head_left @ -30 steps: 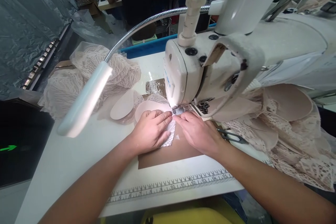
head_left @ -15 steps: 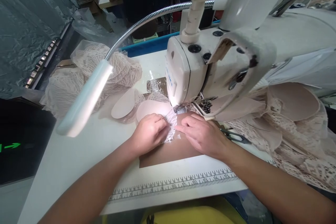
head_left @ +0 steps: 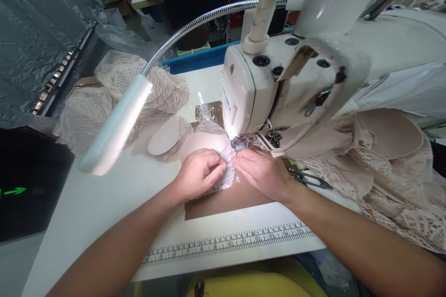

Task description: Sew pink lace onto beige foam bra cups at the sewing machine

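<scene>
A strip of white lace fabric (head_left: 228, 175) runs under the needle area of a white sewing machine (head_left: 242, 88). My left hand (head_left: 201, 172) pinches the lace from its left side, thumb and fingertips pressed together. From the other side my right hand (head_left: 259, 169) has its fingertips closed at the lace's right edge, just in front of the presser foot (head_left: 239, 143). Behind my left hand lies a pale pink bra cup (head_left: 200, 143), joined to lace. A brown sheet (head_left: 219, 207) covers the table beneath both hands.
A lit lamp (head_left: 116, 125) on a flexible neck hangs at left. Lace is piled behind it (head_left: 146, 81); cups and lace (head_left: 390, 158) lie at right. Thread snips (head_left: 310, 178) rest beside my right wrist. A printed ruler (head_left: 230, 243) follows the front edge. A person sits farther back.
My right fingers have drawn together and moved slightly left to the lace edge. My left thumb has shifted forward on the lace, and more of its lower end shows.
</scene>
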The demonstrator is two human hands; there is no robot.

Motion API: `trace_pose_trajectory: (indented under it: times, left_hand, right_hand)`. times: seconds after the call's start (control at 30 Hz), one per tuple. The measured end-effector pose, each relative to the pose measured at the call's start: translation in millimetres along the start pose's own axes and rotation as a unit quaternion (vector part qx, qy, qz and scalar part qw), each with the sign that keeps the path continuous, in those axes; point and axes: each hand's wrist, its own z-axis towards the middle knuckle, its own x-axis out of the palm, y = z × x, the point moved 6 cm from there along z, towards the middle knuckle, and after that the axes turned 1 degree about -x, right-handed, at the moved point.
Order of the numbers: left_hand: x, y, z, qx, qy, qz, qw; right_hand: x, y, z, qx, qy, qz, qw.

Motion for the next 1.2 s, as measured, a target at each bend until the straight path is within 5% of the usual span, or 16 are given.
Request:
trace_pose_trajectory:
  times: [0.23, 0.5, 1.2]
  left_hand:
    - [-4.0, 1, -4, 0.058, -0.007, 0.067, 0.996]
    - [4.4, -5, -7, 0.174, 0.050, 0.182, 0.967]
    - [5.3, -4, -2, 0.155, 0.047, 0.241, 0.957]
  right_hand:
    - [-2, -1, -3, 0.000, 0.002, 0.021, 1.000]
    - [-10, 4, -11, -0.029, -0.007, -0.015, 0.999]
    - [-4, -1, -6, 0.064, 0.043, -0.084, 0.994]
